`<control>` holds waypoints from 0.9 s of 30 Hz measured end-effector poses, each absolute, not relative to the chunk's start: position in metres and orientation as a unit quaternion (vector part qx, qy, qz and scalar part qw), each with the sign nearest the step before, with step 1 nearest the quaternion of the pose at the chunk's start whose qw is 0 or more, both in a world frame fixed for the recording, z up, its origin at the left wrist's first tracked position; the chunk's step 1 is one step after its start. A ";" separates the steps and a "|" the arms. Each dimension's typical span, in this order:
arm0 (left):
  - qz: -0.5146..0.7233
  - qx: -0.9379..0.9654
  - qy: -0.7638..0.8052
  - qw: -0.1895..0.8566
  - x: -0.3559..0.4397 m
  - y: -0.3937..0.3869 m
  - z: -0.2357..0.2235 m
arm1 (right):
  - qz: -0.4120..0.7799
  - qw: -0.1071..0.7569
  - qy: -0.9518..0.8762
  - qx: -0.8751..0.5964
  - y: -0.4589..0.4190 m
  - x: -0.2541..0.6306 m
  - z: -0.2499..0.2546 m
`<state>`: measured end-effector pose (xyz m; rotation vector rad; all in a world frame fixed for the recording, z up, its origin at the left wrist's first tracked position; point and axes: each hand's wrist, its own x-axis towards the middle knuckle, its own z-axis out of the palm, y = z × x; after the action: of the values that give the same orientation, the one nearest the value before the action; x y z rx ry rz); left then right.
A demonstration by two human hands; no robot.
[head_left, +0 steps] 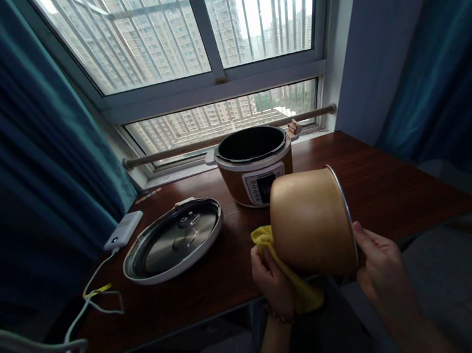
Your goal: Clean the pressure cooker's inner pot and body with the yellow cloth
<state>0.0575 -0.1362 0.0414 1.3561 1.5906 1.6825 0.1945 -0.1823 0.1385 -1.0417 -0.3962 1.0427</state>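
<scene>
A gold inner pot (310, 221) is tipped on its side in front of me, its silver rim facing right. My right hand (382, 266) grips that rim, thumb on the outer edge. A yellow cloth (305, 295) is bunched in my left hand (272, 279), whose fingers are closed around it against the pot's base. Behind the pot stands a pressure cooker body (235, 186), lidless, with a dark opening and a front control panel. To the left, the cooker lid (178, 241) lies with its metal underside up.
A dark wooden table (379, 188) carries these things, its front edge close to my body. A white power strip (124, 231) with a white cable (76, 320) lies at the left. Behind are a barred window (147, 34) and blue curtains (24, 116) at both sides.
</scene>
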 end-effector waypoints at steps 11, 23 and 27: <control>0.589 0.633 0.462 0.199 0.054 -0.169 0.057 | 0.380 0.816 -0.041 -0.432 -0.205 0.255 0.085; 0.501 0.777 0.377 -0.061 0.070 -0.183 0.084 | 0.524 0.748 -0.002 -0.407 -0.198 0.250 -0.031; 0.481 0.783 0.389 -0.068 0.070 -0.179 0.082 | 0.540 0.741 0.001 -0.399 -0.192 0.238 -0.043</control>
<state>0.0703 -0.1792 0.0824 2.5722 1.2781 1.5804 0.2375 -0.1924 -0.0434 -0.8743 0.0031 1.1850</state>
